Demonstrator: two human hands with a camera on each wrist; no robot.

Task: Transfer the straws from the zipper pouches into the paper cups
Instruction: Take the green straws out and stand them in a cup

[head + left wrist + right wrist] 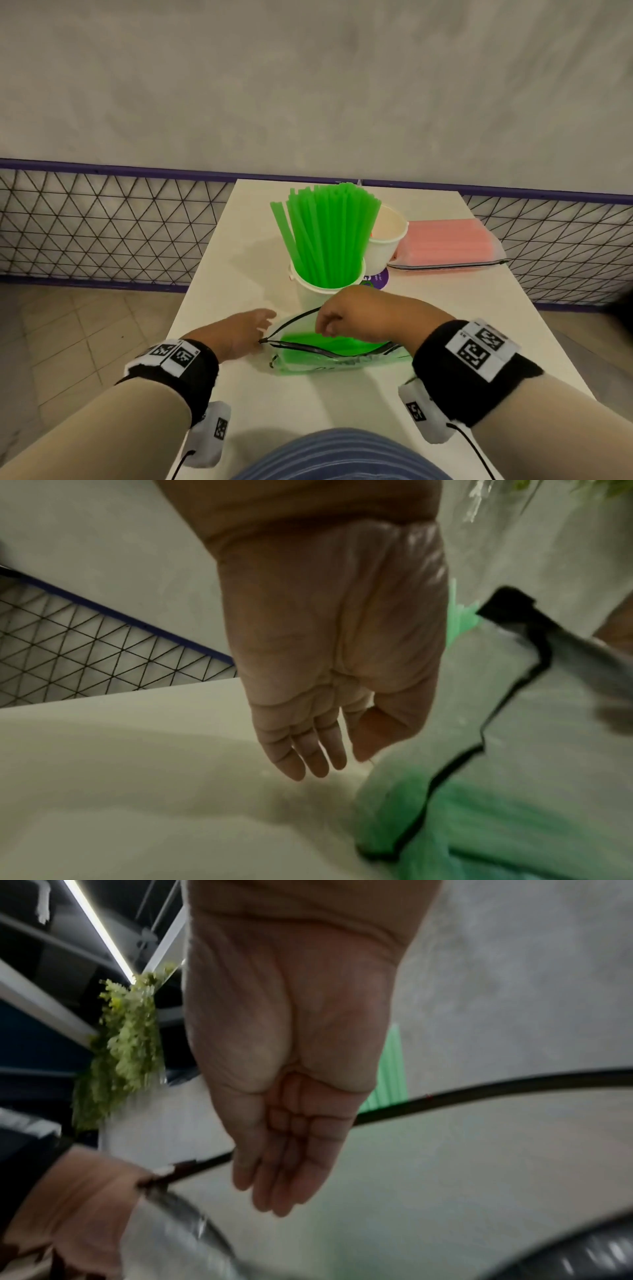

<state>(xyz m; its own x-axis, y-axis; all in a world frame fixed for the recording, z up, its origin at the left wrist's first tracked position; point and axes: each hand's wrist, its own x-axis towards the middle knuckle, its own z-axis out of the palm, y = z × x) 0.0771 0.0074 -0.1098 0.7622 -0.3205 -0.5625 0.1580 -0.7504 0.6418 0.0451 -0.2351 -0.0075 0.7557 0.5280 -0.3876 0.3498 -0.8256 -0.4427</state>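
The fingers [274,1185] of the right hand [356,317] are seen extended and close together in the right wrist view, reaching down into the gaping mouth of the clear zipper pouch [329,353]; no straw is seen held by them. The left hand [245,330] is placed at the pouch's left corner, its fingers [308,753] relaxed and mostly straight; whether the zipper end is pinched by them cannot be told. A remainder of green straws [325,344] is seen lying inside this pouch, which rests on the table [239,260] nearest the person. Just beyond it, a paper cup [318,291] is already filled with a large upright bundle of green straws [325,233], so the first transfer is judged nearly finished. Behind and to the right, a second paper cup [387,246] stands seemingly unfilled. Beside it, a zipped pouch of pink straws [448,245] lies flat, apparently untouched; that half of the task is judged still to be done.
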